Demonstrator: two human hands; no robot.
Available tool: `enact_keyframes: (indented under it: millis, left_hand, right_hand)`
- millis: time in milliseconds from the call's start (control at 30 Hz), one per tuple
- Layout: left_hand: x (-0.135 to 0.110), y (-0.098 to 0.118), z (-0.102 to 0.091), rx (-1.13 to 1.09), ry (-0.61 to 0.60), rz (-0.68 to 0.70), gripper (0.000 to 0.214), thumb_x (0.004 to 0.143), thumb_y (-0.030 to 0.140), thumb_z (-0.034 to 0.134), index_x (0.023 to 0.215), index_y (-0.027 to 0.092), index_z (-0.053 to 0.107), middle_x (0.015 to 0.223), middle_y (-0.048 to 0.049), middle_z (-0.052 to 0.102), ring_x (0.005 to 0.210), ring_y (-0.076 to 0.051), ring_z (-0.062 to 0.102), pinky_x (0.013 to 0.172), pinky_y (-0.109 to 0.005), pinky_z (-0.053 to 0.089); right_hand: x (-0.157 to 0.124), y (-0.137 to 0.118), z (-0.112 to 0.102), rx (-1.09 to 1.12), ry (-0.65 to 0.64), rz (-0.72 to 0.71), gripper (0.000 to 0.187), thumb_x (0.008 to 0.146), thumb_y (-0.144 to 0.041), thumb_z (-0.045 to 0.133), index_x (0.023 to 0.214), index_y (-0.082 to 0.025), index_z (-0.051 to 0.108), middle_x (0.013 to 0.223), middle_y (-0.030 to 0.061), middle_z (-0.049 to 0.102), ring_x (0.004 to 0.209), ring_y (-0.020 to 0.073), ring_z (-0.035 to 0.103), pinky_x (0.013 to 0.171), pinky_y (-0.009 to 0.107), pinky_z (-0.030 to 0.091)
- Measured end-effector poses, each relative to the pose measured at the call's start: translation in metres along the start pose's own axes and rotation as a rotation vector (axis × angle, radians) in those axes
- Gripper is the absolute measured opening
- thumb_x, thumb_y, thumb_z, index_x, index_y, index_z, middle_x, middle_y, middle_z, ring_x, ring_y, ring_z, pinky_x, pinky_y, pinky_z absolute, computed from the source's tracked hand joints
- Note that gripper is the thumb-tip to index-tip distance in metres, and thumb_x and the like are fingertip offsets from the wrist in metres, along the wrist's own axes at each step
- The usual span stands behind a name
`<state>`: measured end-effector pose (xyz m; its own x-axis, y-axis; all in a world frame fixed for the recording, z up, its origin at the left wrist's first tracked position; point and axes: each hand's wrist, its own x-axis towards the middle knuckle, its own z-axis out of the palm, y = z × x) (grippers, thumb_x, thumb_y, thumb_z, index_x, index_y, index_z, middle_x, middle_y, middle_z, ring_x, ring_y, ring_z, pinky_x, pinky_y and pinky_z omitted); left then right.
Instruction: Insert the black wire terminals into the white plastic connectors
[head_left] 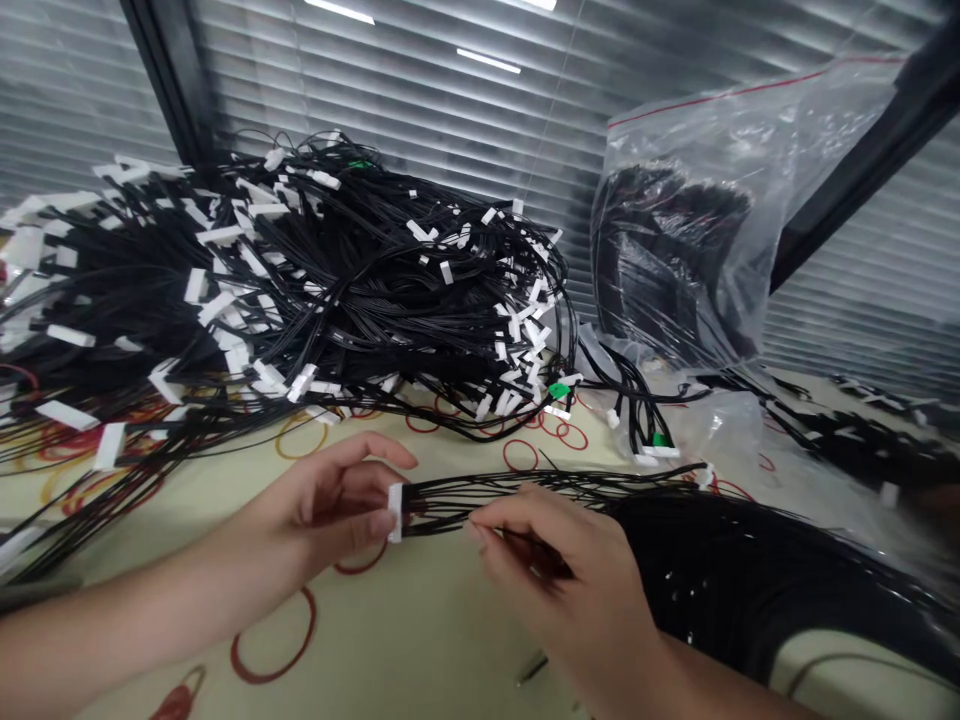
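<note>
Tightly, left hand [322,505] pinching white connector [395,512], right hand [559,570] closed on black wires [517,497]

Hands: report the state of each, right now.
Left hand: closed, pinching a white connector on a black wire harness.
Right hand: closed, pinching black wires of that harness.
</note>
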<state>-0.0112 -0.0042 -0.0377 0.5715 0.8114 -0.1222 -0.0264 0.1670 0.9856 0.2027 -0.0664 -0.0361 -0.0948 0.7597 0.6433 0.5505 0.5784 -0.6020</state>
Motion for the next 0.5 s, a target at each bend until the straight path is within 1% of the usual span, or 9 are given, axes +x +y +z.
enact_keyframes:
  millis: [100, 200, 267, 367, 500]
  left_hand:
    - [0.0, -0.009, -0.002, -0.03, -0.017, 0.016, 0.03, 0.08, 0.025, 0.078, 0.106, 0.026, 0.063, 0.076, 0.0027, 0.065, 0.066, -0.012, 0.055, 0.056, -0.02, 0.04]
    - [-0.001, -0.018, -0.005, -0.066, -0.004, 0.054, 0.03, 0.082, 0.025, 0.077, 0.108, 0.027, 0.063, 0.079, 0.0019, 0.067, 0.067, -0.012, 0.056, 0.056, -0.02, 0.039]
    - [-0.002, -0.016, -0.004, -0.052, -0.012, 0.035, 0.028, 0.081, 0.025, 0.077, 0.105, 0.027, 0.064, 0.077, 0.0021, 0.066, 0.067, -0.013, 0.055, 0.056, -0.02, 0.039]
    - [-0.002, -0.005, 0.0, -0.017, -0.027, 0.001, 0.027, 0.079, 0.024, 0.079, 0.101, 0.025, 0.064, 0.073, 0.0029, 0.065, 0.065, -0.013, 0.054, 0.056, -0.021, 0.039]
    - [-0.001, 0.002, 0.003, -0.016, -0.032, 0.01, 0.028, 0.077, 0.024, 0.079, 0.101, 0.025, 0.065, 0.071, 0.0035, 0.065, 0.063, -0.012, 0.054, 0.054, -0.02, 0.039]
  right_hand:
    - [-0.001, 0.0, -0.001, 0.026, -0.01, 0.01, 0.015, 0.085, -0.011, 0.06, 0.077, -0.019, 0.07, 0.066, -0.0032, 0.069, 0.052, 0.0055, 0.058, 0.048, 0.013, 0.043]
    - [-0.001, 0.001, -0.001, 0.039, -0.007, 0.011, 0.014, 0.086, -0.011, 0.061, 0.079, -0.019, 0.07, 0.067, -0.0034, 0.07, 0.053, 0.0054, 0.059, 0.049, 0.013, 0.044]
    - [-0.001, 0.001, -0.001, 0.042, -0.008, 0.011, 0.014, 0.086, -0.011, 0.061, 0.079, -0.019, 0.07, 0.066, -0.0036, 0.07, 0.052, 0.0055, 0.058, 0.048, 0.013, 0.044]
    - [-0.001, 0.002, 0.0, 0.041, -0.005, -0.003, 0.014, 0.087, -0.011, 0.062, 0.079, -0.019, 0.07, 0.066, -0.0034, 0.07, 0.052, 0.0059, 0.059, 0.049, 0.014, 0.044]
    - [-0.002, 0.003, 0.002, 0.008, -0.016, 0.007, 0.015, 0.087, -0.012, 0.061, 0.076, -0.018, 0.069, 0.064, -0.0039, 0.067, 0.05, 0.0049, 0.056, 0.048, 0.013, 0.041]
